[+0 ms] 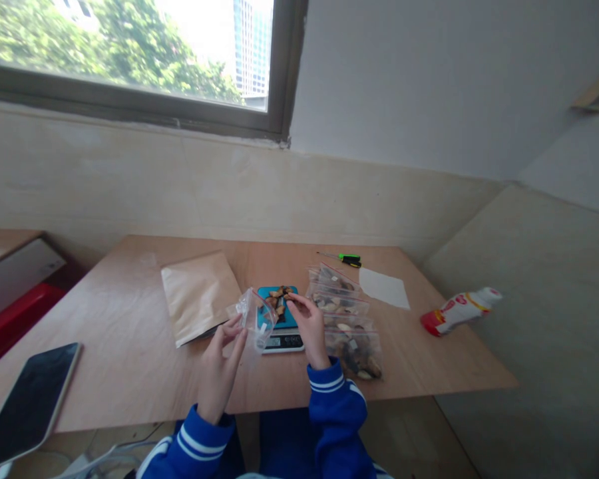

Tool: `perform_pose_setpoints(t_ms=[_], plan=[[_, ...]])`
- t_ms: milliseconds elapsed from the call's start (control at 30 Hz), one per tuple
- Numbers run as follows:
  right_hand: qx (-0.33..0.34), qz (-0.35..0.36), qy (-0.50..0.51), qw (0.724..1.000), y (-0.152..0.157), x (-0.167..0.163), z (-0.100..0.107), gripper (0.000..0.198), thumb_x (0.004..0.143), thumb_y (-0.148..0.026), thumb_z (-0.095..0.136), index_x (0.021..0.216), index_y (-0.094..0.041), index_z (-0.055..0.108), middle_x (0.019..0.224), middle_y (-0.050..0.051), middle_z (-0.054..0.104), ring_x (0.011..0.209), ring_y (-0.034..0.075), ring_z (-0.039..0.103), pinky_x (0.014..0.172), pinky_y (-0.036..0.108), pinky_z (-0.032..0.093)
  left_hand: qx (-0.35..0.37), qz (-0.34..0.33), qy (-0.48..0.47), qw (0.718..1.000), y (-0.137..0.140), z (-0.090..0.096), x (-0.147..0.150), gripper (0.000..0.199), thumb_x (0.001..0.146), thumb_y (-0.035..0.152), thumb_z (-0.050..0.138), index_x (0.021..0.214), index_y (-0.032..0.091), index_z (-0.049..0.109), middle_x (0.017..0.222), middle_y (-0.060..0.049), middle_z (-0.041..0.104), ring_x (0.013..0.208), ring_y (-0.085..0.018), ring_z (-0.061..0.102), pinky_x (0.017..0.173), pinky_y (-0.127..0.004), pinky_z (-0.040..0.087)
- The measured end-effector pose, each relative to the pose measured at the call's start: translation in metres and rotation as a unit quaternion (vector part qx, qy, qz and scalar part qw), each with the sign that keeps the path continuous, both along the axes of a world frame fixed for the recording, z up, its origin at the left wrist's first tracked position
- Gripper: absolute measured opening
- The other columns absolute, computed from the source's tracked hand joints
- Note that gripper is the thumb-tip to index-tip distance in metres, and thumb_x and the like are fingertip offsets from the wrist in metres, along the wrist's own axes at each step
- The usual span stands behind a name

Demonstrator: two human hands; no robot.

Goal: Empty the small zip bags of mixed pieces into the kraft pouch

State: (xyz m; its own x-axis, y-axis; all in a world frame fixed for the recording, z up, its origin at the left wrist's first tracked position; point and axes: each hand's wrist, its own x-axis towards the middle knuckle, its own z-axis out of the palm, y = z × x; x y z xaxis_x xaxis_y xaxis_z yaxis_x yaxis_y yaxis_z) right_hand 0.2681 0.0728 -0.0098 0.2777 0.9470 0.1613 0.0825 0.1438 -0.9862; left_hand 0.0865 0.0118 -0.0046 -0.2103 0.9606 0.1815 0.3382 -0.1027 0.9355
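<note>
A small kitchen scale [281,342] with a blue top stands mid-table, and a heap of brown dried pieces [278,293] lies on it. My left hand [220,362] grips the edge of a clear zip bag [252,316], which hangs at the scale's left side and partly covers it. Over the right side of the scale, my right hand [309,322] has thumb and fingertips pinched on one brown dried piece. To the right of that hand lie several filled zip bags [354,346] with red seal strips, holding brown and pale pieces.
A brown paper bag [199,293] lies left of the scale. Behind the filled bags are a green-and-black screwdriver [348,257] and a white paper sheet [385,287]. A red-and-white bottle [459,311] is at the right edge, a tablet [30,399] at the left front.
</note>
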Motion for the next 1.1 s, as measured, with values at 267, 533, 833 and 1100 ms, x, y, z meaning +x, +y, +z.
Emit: perform_pose_setpoints(t_ms=[267,533,833,1100], plan=[[-0.014,0.13,-0.002,0.991,-0.017,-0.032,0.034,0.028,0.076,-0.033,0.067,0.099,-0.019,0.071,0.103,0.007,0.072,0.09,0.02,0.067,0.082,0.033,0.054,-0.004,-0.006,-0.055,0.998,0.0,0.003,0.007,0.026,0.081,0.045,0.058,0.077,0.02,0.051,0.127,-0.014,0.062,0.101,-0.025,0.067,0.074,-0.034,0.056],[0.069,0.067,-0.091,0.991,-0.012,-0.017,0.025,0.025,0.09,-0.026,0.046,0.102,-0.019,0.067,0.106,0.008,0.069,0.1,0.019,0.064,0.089,0.034,0.053,-0.002,0.001,-0.082,0.997,-0.001,0.0,0.004,0.026,0.082,0.044,0.059,0.078,0.02,0.052,0.127,-0.015,0.061,0.096,-0.025,0.069,0.075,-0.037,0.058],[0.037,-0.001,-0.335,0.942,0.0,-0.024,-0.032,0.027,0.084,-0.02,0.056,0.11,-0.014,0.06,0.108,0.013,0.059,0.106,0.024,0.057,0.095,0.039,0.047,0.001,0.017,-0.123,0.992,0.0,0.001,0.005,0.027,0.08,0.044,0.061,0.079,0.019,0.052,0.128,-0.017,0.06,0.107,-0.027,0.065,0.081,-0.039,0.058],[0.036,-0.022,-0.332,0.942,0.005,-0.035,-0.052,0.015,0.085,-0.018,0.052,0.097,-0.019,0.06,0.101,0.008,0.054,0.097,0.023,0.057,0.089,0.038,0.048,0.009,0.013,-0.132,0.991,-0.002,0.0,0.004,0.025,0.081,0.042,0.061,0.081,0.018,0.053,0.129,-0.016,0.059,0.11,-0.027,0.063,0.082,-0.039,0.058]])
